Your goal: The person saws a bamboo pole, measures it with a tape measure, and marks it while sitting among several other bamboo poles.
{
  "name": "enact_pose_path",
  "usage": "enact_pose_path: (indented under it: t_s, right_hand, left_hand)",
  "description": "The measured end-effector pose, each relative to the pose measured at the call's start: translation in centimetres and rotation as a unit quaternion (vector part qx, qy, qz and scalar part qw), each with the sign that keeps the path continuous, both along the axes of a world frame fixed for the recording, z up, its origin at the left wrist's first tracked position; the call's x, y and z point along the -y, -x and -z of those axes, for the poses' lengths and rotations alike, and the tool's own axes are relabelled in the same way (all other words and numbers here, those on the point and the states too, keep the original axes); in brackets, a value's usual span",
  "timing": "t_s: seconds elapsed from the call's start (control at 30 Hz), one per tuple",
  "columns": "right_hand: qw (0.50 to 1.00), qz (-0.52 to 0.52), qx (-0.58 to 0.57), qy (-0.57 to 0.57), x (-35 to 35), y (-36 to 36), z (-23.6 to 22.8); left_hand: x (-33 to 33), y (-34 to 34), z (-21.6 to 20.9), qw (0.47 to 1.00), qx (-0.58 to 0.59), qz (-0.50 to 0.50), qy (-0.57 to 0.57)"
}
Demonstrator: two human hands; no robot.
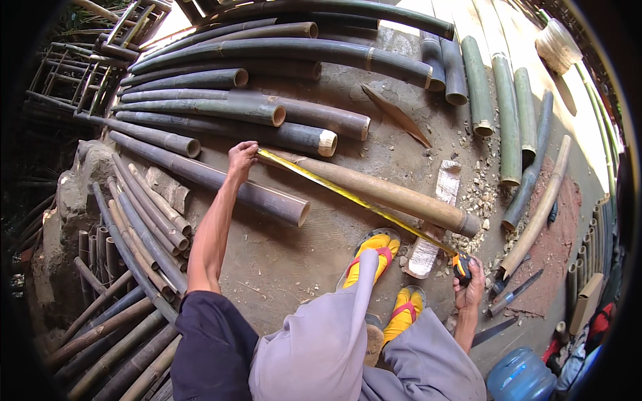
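My left hand [243, 155] is closed, pinching the free end of a yellow tape blade [348, 195]. The blade runs taut and slanting down to the right, along the near side of a tan bamboo pole [381, 186]. At its other end my right hand [471, 284] grips the black and orange tape measure case [461, 266]. The pole's right end rests on a pale, chopped wooden block [428, 248]. Its left end is close to my left hand. A dark bamboo pole [267, 198] lies just below that hand.
Dark and green bamboo poles [281, 50] lie across the far ground. Thinner poles [144, 227] are piled at left beside a rock [87, 190]. Wood chips [478, 180] litter the right side, near a long blade [515, 294]. A blue water jug [521, 375] stands at lower right.
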State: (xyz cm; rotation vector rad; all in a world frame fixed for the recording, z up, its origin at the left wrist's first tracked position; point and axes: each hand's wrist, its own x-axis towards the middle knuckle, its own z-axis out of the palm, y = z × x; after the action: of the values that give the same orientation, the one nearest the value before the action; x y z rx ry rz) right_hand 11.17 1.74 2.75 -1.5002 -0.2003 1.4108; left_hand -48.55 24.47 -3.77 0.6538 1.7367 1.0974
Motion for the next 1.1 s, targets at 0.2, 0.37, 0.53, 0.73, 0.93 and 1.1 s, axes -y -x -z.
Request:
enact_pose_path:
  t_s: [0.2,0.37,0.53,0.73,0.93,1.1]
  right_hand:
    - [0.999,-0.036,-0.012,-0.009,-1.9,1.9,0.1]
    - [0.999,-0.032,-0.008,-0.004,-2.8,1.3,1.0]
    - [0.987,0.066,0.145,-0.026,-3.1,-6.5,-0.3]
    - [0.971,0.109,0.209,0.028,-4.0,-11.8,1.6]
    - [0.974,0.095,0.206,0.013,-4.3,-10.5,2.0]
    - [0.974,0.103,0.203,0.010,-3.6,-11.2,1.9]
  left_hand:
    - [-2.0,-1.4,5.8,0.996,-0.077,-0.049,0.011]
    - [0.0,2.5,7.3,0.999,0.021,-0.001,0.047]
    - [-0.4,2.2,8.4,0.996,0.073,0.012,0.042]
    - [-0.7,2.9,7.7,0.998,0.044,0.030,0.045]
    - [-1.2,3.5,7.7,0.999,0.021,0.030,0.022]
    - [-1.4,2.2,8.4,0.999,0.021,-0.006,0.031]
